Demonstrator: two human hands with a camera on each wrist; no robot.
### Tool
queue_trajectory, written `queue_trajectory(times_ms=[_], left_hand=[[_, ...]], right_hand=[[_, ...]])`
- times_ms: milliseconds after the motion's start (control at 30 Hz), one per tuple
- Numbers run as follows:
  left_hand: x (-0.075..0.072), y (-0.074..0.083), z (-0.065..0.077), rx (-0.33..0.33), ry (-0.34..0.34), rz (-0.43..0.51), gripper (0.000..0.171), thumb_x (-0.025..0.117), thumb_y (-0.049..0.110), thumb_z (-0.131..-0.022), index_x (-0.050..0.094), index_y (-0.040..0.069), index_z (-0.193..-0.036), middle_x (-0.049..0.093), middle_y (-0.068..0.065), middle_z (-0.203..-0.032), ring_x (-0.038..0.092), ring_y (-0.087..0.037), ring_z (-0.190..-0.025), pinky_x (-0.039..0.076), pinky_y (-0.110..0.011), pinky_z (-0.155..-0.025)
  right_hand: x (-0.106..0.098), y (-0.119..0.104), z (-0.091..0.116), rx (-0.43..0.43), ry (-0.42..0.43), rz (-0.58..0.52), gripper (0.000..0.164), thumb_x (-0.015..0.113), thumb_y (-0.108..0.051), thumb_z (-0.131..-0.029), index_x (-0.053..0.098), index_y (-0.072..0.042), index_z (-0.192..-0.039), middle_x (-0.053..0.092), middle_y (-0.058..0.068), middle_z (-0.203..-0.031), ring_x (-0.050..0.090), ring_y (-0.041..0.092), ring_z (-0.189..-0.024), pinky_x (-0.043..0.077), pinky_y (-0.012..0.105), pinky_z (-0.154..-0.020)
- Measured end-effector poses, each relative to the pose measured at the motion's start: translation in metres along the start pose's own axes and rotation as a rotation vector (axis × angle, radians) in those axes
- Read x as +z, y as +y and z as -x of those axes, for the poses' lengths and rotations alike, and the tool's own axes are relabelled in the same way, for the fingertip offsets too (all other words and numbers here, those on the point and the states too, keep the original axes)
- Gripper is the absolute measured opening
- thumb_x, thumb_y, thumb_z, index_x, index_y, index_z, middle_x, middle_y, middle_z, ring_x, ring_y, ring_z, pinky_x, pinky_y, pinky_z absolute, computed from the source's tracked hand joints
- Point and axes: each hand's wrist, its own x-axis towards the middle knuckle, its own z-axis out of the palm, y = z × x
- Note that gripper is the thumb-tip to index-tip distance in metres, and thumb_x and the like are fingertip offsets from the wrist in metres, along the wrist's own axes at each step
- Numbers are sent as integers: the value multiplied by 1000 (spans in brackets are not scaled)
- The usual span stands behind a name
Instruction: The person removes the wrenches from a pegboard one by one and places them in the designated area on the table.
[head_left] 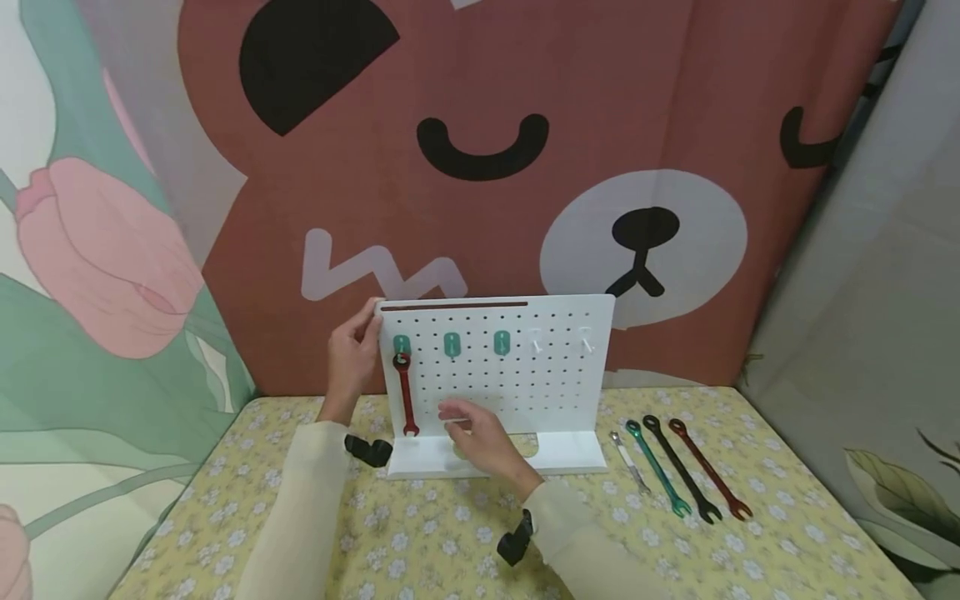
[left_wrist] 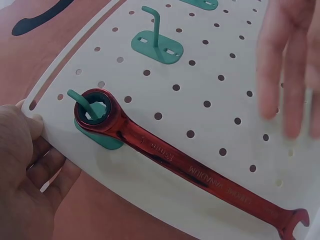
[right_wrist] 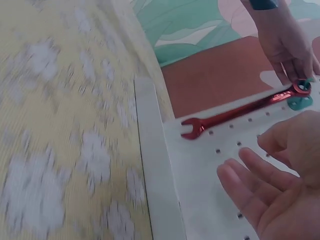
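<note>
A white pegboard (head_left: 480,375) stands upright on its base, with a red combination wrench (head_left: 406,393) hanging by its ring end from the leftmost green hook (left_wrist: 85,102). At the board's upper left corner my left hand (head_left: 354,354) grips the edge, thumb in front and fingers behind, seen closely in the left wrist view. My right hand (head_left: 480,437) is in front of the lower middle of the board, its fingers loosely extended and holding nothing. In the right wrist view, the wrench's open-ended jaw lies beyond these fingers (right_wrist: 245,185).
Two more green hooks (head_left: 452,345) and two pale hooks (head_left: 587,340) line the board's upper part. On the flowered tablecloth (head_left: 420,542) to the right lie a small silver wrench (head_left: 628,461), a green wrench (head_left: 658,467), a black wrench (head_left: 682,469) and another red wrench (head_left: 711,469). A printed curtain hangs behind.
</note>
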Motion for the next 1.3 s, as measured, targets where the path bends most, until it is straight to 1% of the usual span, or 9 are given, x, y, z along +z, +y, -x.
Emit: queue_trajectory(times_ms=[267, 433, 500, 600, 667, 800, 1000, 1100, 1300], left_hand=[[-1, -1, 0, 30, -2, 13, 39, 59, 17, -107, 60, 9, -146, 55, -5, -148, 66, -25, -104, 43, -18, -63], [0, -1, -1, 25, -10, 22, 39, 58, 18, -108, 59, 8, -146, 52, -8, -151, 64, -24, -114, 43, -17, -67], [1, -1, -1, 22, -10, 30, 39, 58, 17, -108, 59, 8, -146, 53, -8, -150, 65, -25, -108, 43, -17, -65], [0, -2, 0, 23, -8, 37, 39, 58, 17, -108, 60, 8, -145, 54, -7, -149, 64, -25, -98, 43, -18, -63], [0, -2, 0, 30, -7, 48, 38, 58, 16, -108, 60, 8, -145, 55, -7, -148, 65, -25, -97, 44, -18, -63], [0, -2, 0, 39, -7, 48, 38, 58, 16, -108, 60, 8, -145, 57, -7, -146, 67, -26, -102, 46, -16, -66], [0, -1, 0, 34, -3, 46, 39, 58, 15, -108, 60, 8, -145, 59, -6, -144, 67, -27, -98, 46, -17, -65], [0, 0, 0, 38, -3, 48, 38, 58, 14, -108, 60, 7, -145, 59, -7, -144, 67, -27, -98, 46, -17, -66], [0, -3, -1, 44, -12, 57, 38, 57, 14, -108, 59, 6, -145, 56, -6, -146, 66, -27, -110, 47, -15, -70]], right_hand=[[21, -3, -13, 28, -61, -54, 43, 55, -14, -108, 51, -10, -151, 55, 8, -147, 54, 29, -132, 42, 45, -108], [30, -3, -18, 19, -53, -75, 47, 56, -13, -107, 48, -15, -154, 53, 6, -150, 52, 28, -134, 42, 45, -108], [34, -4, -21, 19, -44, -96, 47, 57, -11, -107, 48, -15, -154, 53, 6, -149, 53, 28, -133, 43, 43, -107], [40, -6, -25, 23, -25, -141, 46, 56, -8, -107, 50, -13, -152, 57, 8, -144, 56, 29, -130, 46, 42, -105], [44, -7, -28, 15, -10, -166, 43, 56, -6, -107, 52, -11, -149, 60, 10, -140, 58, 29, -127, 47, 43, -103], [51, -8, -32, 0, 22, -182, 35, 58, -6, -106, 60, -8, -141, 66, 11, -128, 64, 27, -116, 51, 43, -98], [56, -9, -30, -37, 39, -149, 22, 62, -15, -105, 67, -6, -125, 68, 1, -111, 66, 14, -100, 53, 34, -89], [56, -10, -27, -58, 37, -162, 22, 63, -16, -105, 67, -5, -124, 67, -1, -107, 66, 13, -94, 55, 33, -83], [55, -14, -25, -55, 46, -189, 24, 65, -16, -104, 67, -3, -124, 68, -1, -105, 67, 14, -90, 57, 34, -77]])
